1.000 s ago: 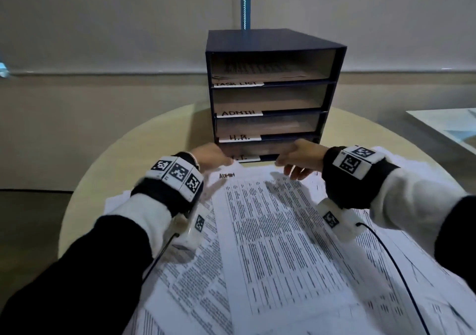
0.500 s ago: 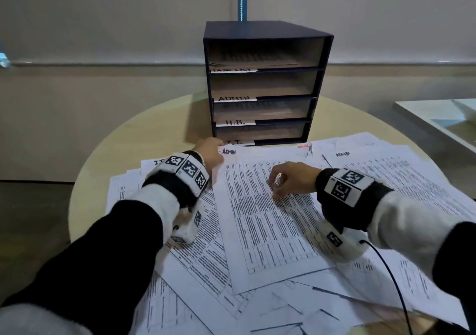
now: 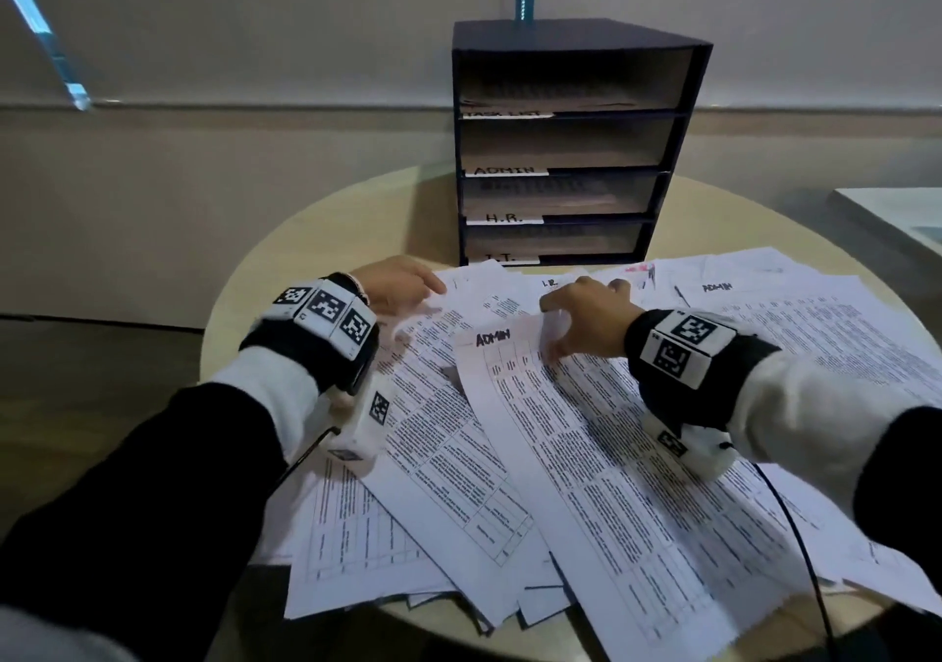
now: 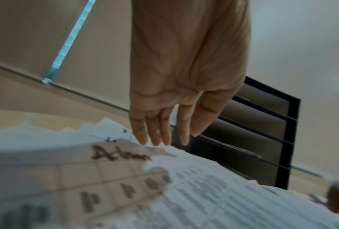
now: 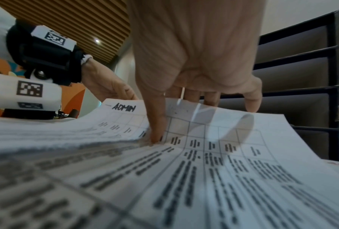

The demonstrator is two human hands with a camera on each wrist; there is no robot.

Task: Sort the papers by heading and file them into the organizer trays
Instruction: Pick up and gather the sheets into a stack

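A dark organizer [image 3: 581, 34] stands at the table's far side, its trays labelled TASK LIST, ADMIN [image 3: 504, 170], H.R. and I.T. from top down. Printed papers cover the table in front of it. My right hand [image 3: 576, 320] pinches the top edge of a sheet headed ADMIN [image 3: 586, 457]. In the right wrist view the thumb [image 5: 157, 134] lies on top and the other fingers sit behind the lifted, curled edge of that ADMIN sheet [image 5: 213, 155]. My left hand [image 3: 428, 287] rests flat, with straight fingers [image 4: 160, 136], on the papers to the left.
Loose sheets [image 3: 433, 457] overlap across the round table [image 3: 306, 233] and overhang its near edge; another ADMIN sheet [image 3: 764, 315] lies at right. Papers show in the TASK LIST and H.R. trays. A white surface [image 3: 897, 213] stands off to the right. Cables trail from both wrists.
My right hand came back from the organizer's front, lay on the ADMIN sheet, and now pinches its top edge; the sheet has slid nearer and turned. The left hand stayed at the pile's top left.
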